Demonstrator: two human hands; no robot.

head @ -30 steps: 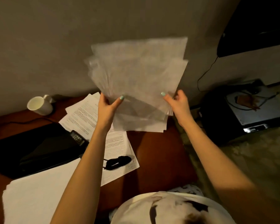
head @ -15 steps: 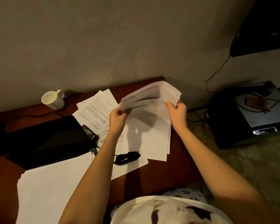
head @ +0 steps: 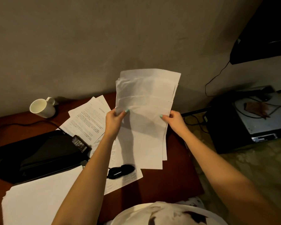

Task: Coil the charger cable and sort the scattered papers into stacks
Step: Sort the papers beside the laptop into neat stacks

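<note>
Above a red-brown desk (head: 169,181), a person holds a sheaf of papers (head: 146,91) upright, left hand (head: 114,120) and right hand (head: 173,120) each pinching a lower side edge, thumbs in front. The sheaf's long axis runs up and away from the grip and its top edges are uneven, so squaring them looks like the step in hand. Directly beneath lies a flat stack of blank sheets (head: 141,151), the likely landing place. The bundled black charger cable (head: 121,171) rests on printed pages (head: 89,120), closer to the person and beside the left forearm. A white mug (head: 41,108) stands at left by a bare wall.
</note>
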